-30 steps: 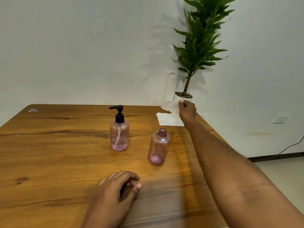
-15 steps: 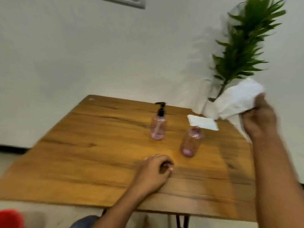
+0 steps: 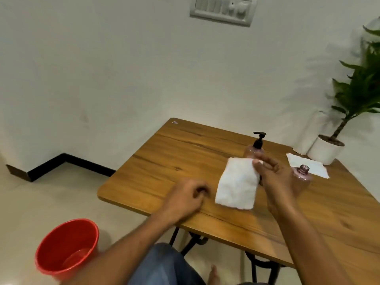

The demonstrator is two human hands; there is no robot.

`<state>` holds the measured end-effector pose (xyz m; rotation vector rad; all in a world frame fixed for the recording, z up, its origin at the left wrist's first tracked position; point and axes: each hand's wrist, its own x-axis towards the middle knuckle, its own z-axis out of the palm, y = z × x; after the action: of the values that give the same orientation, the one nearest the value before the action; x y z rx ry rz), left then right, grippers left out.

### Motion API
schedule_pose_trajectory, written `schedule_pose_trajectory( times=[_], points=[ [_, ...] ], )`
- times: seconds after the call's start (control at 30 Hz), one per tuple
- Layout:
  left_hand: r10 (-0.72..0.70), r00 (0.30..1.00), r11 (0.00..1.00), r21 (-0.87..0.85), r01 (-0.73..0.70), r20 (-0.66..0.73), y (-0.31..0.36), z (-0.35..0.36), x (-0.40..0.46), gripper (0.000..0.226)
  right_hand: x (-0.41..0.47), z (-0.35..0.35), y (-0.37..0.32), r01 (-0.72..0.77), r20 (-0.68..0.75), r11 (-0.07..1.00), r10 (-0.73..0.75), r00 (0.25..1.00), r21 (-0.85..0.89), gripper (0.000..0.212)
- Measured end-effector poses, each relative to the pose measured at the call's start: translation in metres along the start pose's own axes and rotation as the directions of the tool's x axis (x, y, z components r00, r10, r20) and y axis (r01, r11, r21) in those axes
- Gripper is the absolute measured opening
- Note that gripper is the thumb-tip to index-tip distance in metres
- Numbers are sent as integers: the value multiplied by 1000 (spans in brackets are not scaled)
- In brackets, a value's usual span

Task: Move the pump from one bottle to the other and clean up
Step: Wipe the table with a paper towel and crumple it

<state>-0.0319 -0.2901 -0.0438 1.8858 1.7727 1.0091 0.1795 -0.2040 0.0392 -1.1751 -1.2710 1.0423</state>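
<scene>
The tissue [image 3: 236,184] hangs over the desk [image 3: 164,161], pinched at its top corner by the right hand [image 3: 275,177]; it is light, soft, easily torn. The left hand [image 3: 185,198] rests curled, holding nothing. The pump bottle [image 3: 257,147] stands behind.

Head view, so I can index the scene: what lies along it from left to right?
red bucket → left hand → white tissue → right hand → open bottle → plant pot
</scene>
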Motion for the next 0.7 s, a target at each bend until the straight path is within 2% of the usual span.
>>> schedule_pose_trajectory(
  times=[0.07,0.13,0.17,0.23,0.27,0.37,0.43,0.5,0.57,0.7],
  points=[
    [-124,984,992,16,127,-126,-29,-33,3,22,0,23,1,223,-29,970,-227,974,-93,23],
    [-212,954,974,32,223,-213,-52,-58,8,24,-5,46,6,374,130,897,-353,927,-234,27],
    [-233,947,966,61,252,-222,-60,-64,10,25,-11,56,12,397,262,862,-323,909,-314,30],
    [-240,950,949,160,273,-198,-76,-71,19,25,-22,79,29,397,510,785,-121,851,-476,31],
    [-234,956,942,203,268,-177,-80,-72,23,26,-29,86,36,400,555,749,-53,830,-528,31],
    [-217,967,940,238,244,-132,-91,-79,39,29,-34,97,52,436,497,602,-75,865,-669,43],
    [-227,962,932,252,259,-149,-102,-87,49,30,-31,99,62,440,507,473,18,862,-764,54],
    [-225,958,920,286,269,-178,-118,-93,55,31,-23,97,72,473,545,354,137,827,-807,60],
    [-203,954,915,303,265,-221,-133,-91,57,30,-9,95,77,490,554,301,180,813,-818,59],
    [-136,948,912,338,233,-288,-146,-80,59,28,33,109,78,472,527,262,214,822,-842,61]
  ],
)
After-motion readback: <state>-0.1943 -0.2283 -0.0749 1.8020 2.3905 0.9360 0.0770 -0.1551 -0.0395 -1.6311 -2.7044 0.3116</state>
